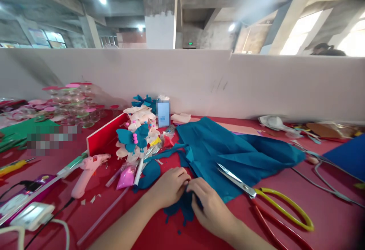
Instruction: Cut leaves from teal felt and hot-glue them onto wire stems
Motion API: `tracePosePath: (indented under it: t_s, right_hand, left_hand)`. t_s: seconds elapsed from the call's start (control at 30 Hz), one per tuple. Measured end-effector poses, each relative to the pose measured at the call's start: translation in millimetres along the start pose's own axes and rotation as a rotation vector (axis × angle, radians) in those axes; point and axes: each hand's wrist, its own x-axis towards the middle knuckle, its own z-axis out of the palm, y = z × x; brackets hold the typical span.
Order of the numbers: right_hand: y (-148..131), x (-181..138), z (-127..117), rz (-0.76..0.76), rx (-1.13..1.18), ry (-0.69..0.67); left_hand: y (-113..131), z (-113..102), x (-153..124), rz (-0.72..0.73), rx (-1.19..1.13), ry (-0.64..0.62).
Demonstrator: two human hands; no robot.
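Observation:
My left hand and my right hand meet over the red table, fingers bent and fingertips close together. Between them they grip a dark blue fabric cutout, whose wavy lower edge with small drip-like tips hangs below my fingers. Its upper part is hidden by my hands. Just beyond spreads a large creased sheet of blue fabric. Scissors with one yellow and one red handle lie partly open on that sheet, right of my right hand. A rounded blue fabric piece lies left of my left hand.
A pink glue gun rests at left near a power strip. Blue and cream fabric butterflies and flowers are piled beside a phone. Clear cups are stacked far left. A low white partition borders the back.

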Motion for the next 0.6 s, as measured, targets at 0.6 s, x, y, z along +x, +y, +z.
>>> tracePosePath:
  t_s: [0.6]
  right_hand:
    - [0.5, -10.5, 0.5, -0.089, -0.181, -0.191]
  left_hand:
    - [-17.7, -23.2, -17.7, 0.087, 0.353, -0.048]
